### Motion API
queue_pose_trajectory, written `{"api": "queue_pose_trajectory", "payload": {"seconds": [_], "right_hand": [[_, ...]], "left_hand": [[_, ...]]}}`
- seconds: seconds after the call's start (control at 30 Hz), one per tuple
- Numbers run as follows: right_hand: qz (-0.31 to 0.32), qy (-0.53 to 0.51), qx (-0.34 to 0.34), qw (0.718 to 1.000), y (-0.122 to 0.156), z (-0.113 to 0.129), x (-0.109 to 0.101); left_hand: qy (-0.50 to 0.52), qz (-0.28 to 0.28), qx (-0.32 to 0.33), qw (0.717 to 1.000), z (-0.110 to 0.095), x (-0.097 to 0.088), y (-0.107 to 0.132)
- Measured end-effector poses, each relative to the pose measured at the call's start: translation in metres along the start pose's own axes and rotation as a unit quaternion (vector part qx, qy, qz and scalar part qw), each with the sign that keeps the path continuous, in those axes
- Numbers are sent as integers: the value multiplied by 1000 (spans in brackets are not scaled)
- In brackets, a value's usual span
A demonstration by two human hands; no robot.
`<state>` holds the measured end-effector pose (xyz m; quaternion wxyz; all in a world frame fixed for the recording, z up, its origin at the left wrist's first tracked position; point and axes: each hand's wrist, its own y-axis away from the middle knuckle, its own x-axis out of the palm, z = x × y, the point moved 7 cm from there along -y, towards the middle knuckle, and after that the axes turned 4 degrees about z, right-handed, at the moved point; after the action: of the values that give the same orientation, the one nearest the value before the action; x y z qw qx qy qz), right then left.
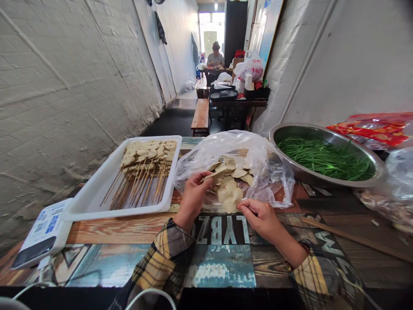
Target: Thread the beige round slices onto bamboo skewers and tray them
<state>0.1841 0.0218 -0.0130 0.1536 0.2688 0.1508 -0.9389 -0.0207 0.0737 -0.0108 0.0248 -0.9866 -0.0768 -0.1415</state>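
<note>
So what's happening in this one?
A person sits or stands at a table, handling pale, flat slices. The left hand pinches one slice over an open plastic bag with more slices in it. The right hand grips a thin stick with slices at its far end. To the left, a white tray holds many loaded skewers; to the right is a metal bowl of long green leaves.

Wooden bench [200, 114] and distant person [215, 58]
</note>
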Motion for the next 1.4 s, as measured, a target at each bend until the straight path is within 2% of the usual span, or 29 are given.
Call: {"api": "queue_pose_trajectory", "payload": {"seconds": [0.17, 0.33, 0.63, 0.87, 1.4], "right_hand": [[2, 4, 0, 1000, -1, -1, 2], [-16, 3, -11, 1000, -2, 5, -2], [-10, 18, -35, 999, 1, 9, -1], [-7, 17, -34, 999, 1, 11, -2], [-28, 30, -73, 996, 2, 16, -5]], "left_hand": [[-3, 23, -7, 1000, -3, 6, 4], [43, 58, -55, 996, -3, 16, 8], [117, 55, -122, 984, 6, 15, 9], [122, 49, -101, 986, 1, 14, 8], [122, 54, -117, 984, 5, 16, 12]]}}
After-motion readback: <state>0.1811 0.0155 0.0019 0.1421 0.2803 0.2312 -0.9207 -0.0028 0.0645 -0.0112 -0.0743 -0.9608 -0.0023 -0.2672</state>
